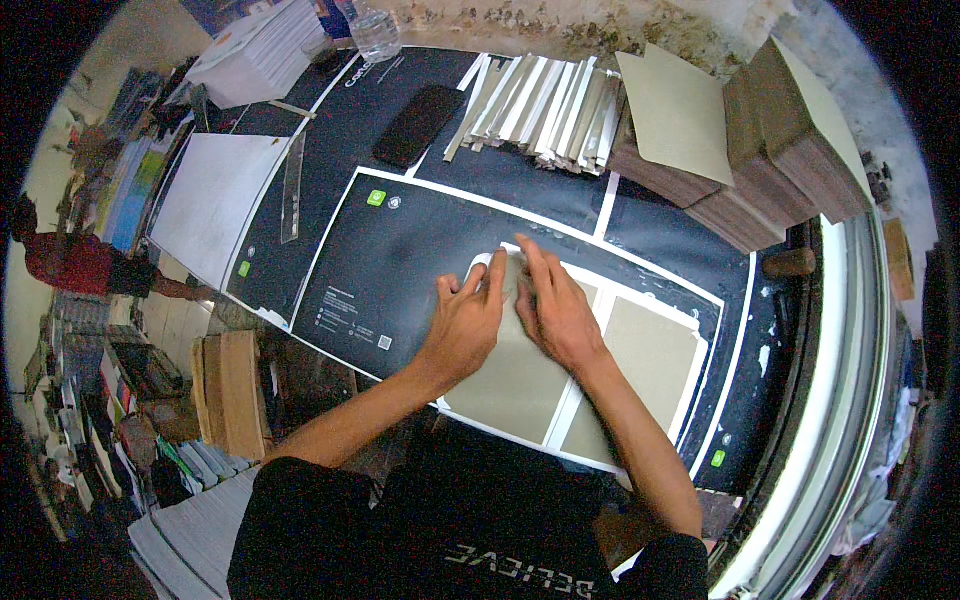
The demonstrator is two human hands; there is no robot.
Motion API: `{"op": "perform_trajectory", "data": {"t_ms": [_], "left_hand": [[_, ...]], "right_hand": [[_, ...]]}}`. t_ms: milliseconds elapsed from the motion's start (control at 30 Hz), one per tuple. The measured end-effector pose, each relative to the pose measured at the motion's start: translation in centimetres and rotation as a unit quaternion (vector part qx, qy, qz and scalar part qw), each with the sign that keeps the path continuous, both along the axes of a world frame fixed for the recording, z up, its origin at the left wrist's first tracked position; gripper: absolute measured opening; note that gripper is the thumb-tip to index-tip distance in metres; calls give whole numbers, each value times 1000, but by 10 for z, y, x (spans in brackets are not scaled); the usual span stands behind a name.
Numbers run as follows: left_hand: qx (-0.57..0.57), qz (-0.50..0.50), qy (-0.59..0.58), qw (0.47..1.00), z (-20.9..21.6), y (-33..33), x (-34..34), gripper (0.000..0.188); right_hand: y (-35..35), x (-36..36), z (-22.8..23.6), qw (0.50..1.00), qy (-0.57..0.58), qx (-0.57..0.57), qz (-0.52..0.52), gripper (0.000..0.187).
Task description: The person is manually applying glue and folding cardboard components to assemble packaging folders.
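Note:
A book cover [510, 385] lies in front of me: two grey boards joined on a white sheet, with a white strip between them and white edges folded around. At its far left corner my left hand [467, 318] grips the white edge, thumb on top and fingers bent. My right hand [560, 315] rests on the same corner, its index and middle fingers stretched along the far edge and its thumb near the left thumb. The exact contact under the fingertips is hidden. Beneath the cover is a black printed sheet [345, 265] with a white border.
A black phone [420, 125] and a pile of cut paper strips [550, 110] lie at the back. Stacked grey boards [750, 150] stand at back right, near a wooden cylinder [790, 263]. Left are a clear ruler [292, 190] and white sheet [215, 200]. A person [75, 265] is farther left.

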State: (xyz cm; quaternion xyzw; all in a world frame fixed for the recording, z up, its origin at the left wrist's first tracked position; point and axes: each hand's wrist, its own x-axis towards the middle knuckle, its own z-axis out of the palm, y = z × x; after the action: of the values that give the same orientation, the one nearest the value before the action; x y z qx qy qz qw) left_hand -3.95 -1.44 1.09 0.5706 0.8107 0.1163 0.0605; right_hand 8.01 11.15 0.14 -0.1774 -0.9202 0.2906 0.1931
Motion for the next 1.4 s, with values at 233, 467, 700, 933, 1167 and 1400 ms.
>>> {"op": "perform_trajectory", "data": {"t_ms": [233,467,700,933,1167,1400], "left_hand": [[51,33,8,998,-15,-6,3,57],[207,119,-130,962,-7,-14,-6,88],[215,151,-148,953,-1,-8,-20,106],[212,165,-177,947,-16,-12,-17,108],[202,153,-161,954,-18,-9,-13,105],[218,160,-153,950,-18,-12,-15,101]], "right_hand": [[9,-10,7,998,50,-39,27,83],[7,-19,2,996,25,22,83,97],[12,-22,-10,992,26,67,106,97],[2,-25,-12,994,-23,86,59,96],[5,-22,-17,996,-28,74,42,95],[2,-26,2,997,-41,39,50,91]]}}
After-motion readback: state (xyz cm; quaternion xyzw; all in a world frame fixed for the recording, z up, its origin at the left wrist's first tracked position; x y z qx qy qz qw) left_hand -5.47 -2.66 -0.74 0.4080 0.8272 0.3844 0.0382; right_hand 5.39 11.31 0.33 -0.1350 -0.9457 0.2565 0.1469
